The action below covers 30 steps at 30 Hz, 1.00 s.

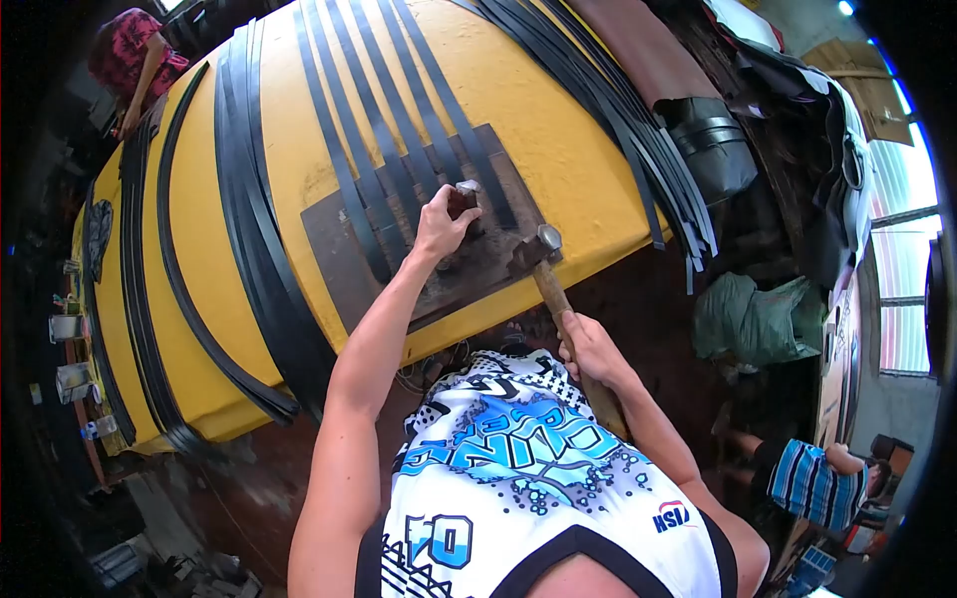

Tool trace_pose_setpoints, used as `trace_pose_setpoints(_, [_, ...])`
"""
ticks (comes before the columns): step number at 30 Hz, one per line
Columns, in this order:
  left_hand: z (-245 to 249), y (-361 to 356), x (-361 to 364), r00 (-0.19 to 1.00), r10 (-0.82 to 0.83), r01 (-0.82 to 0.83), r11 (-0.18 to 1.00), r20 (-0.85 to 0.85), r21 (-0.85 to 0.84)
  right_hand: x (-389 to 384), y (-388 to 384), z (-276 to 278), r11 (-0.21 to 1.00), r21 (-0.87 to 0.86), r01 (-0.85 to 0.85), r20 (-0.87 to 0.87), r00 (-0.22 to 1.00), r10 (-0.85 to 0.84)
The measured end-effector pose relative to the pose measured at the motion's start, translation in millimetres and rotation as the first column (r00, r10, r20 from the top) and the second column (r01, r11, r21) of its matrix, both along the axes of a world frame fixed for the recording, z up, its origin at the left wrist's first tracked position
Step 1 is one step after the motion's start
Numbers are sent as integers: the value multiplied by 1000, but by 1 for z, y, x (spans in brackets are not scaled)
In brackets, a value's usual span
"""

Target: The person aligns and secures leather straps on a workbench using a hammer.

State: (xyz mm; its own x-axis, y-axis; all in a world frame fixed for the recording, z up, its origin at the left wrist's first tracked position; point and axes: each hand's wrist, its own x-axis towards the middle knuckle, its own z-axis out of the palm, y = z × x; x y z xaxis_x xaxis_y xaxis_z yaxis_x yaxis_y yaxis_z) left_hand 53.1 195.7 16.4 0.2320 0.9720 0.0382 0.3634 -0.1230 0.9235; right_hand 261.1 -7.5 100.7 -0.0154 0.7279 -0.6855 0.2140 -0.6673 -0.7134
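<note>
**Q:** State of the left hand?
**A:** The left hand (439,229) is grasping a short dark metal tool (467,197) between thumb and fingers, its pale top exposed above the grip. The pinch appears meant to steady the tool while leaving that top uncovered. Its lower end is hidden; contact with what lies beneath cannot be confirmed.

**Q:** Beneath and around that hand?
**A:** A dark board (324,234) under it, on the yellow table (289,130). Several black strips (366,229) run side by side from the far side, ending on the board around the hand. Their spacing presumably keeps each end separately reachable; the board presumably shields the table surface.

**Q:** The right hand?
**A:** Nearer the body, the right hand (593,349) is closed around the wooden handle of a hammer (556,289). The head is at the board's near right corner, to the right of the left hand. Whether it rests there cannot be told. The grip is partway along the handle, probably for control.

**Q:** Further out?
**A:** A strip bundle (249,199) lies left of the left hand, another bundle (638,149) beyond it to the right; both seem set aside to leave the board accessible.
</note>
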Motion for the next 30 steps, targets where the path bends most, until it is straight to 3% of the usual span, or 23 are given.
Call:
trace_pose_setpoints(7, [-4, -6, 1, 999, -12, 11, 999, 38, 34, 1, 5, 2, 1000, 4, 1, -3, 1000, -1])
trace_pose_setpoints(10, [-16, -12, 3, 990, -16, 3, 995, 137, 96, -4, 9, 12, 1000, 16, 14, 49, 999, -15])
trace_pose_setpoints(13, [-19, -22, 3, 996, -30, 13, 981, 82, 195, -11, 13, 36, 990, 133, -40, 102, 994, 26])
trace_pose_setpoints(15, [-19, -28, 4, 1000, 22, -25, 957, 13, 291, -18, 15, 59, 900, 435, -24, 19, 1000, 18])
trace_pose_setpoints(16, [-19, -30, 5, 1000, 22, -25, 957, 14, 291, -24, 18, 70, 816, 573, 76, -89, 996, -30])
trace_pose_setpoints(17, [-21, -32, 5, 999, 20, -27, 953, 26, 302, -30, 25, 87, 700, 695, 165, -199, 979, -33])
trace_pose_setpoints(19, [-21, -32, 6, 999, 21, -33, 950, 39, 309, -38, 50, 104, 299, 925, 236, -260, 965, 44])
trace_pose_setpoints(22, [-22, -33, 7, 998, 20, -37, 949, 56, 313, -47, 71, 69, 274, 923, 270, -303, 949, 85])
trace_pose_setpoints(23, [-22, -34, 8, 997, 32, -55, 939, 72, 341, -48, 60, 47, 458, 887, 65, -46, 998, -52])
trace_pose_setpoints(24, [-22, -34, 8, 995, 44, -73, 927, 86, 368, -42, 58, 26, 673, 708, -212, 267, 963, 22])
trace_pose_setpoints(25, [-26, -37, 7, 995, 47, -76, 925, 88, 371, -35, 56, 15, 813, 406, -418, 523, 835, 169])
trace_pose_setpoints(26, [-34, -43, 3, 998, 61, -68, 910, 30, 409, -34, 46, 21, 818, 405, -409, 518, 839, 164])
trace_pose_setpoints(28, [-32, -26, 4, 995, 101, -86, 875, -7, 476, -26, 44, 39, 972, 114, -207, 86, 976, 198])
trace_pose_setpoints(29, [-34, -37, 6, 989, 70, -105, 952, 130, 287, -21, 35, 35, 983, 100, -155, -13, 988, 157])
trace_pose_setpoints(30, [-30, -26, 11, 956, 85, -126, 984, 281, 129, -17, 28, 38, 985, 90, -146, 23, 989, 145])
